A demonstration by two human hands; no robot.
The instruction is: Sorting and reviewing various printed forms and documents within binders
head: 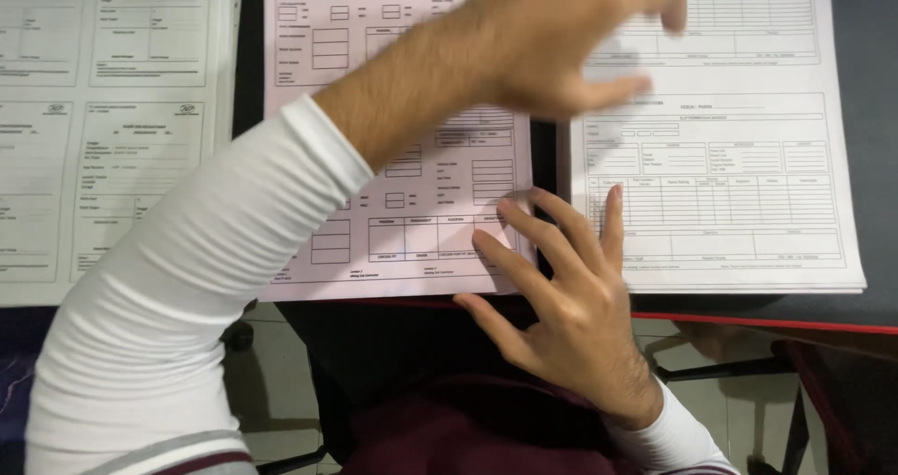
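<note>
My left hand reaches across from the lower left in a white sleeve. It hovers blurred over the top of a white stack of printed forms, thumb and fingers apart, with nothing visible in them. My right hand lies flat with spread fingers at the desk's near edge. Its fingertips rest on the lower right corner of a pink stack of forms and on the left edge of the white stack. My left forearm covers the middle of the pink stack.
A third stack of white forms lies at the left. The dark desk has a red front edge. Below it are my dark red clothing, chair legs and a tiled floor.
</note>
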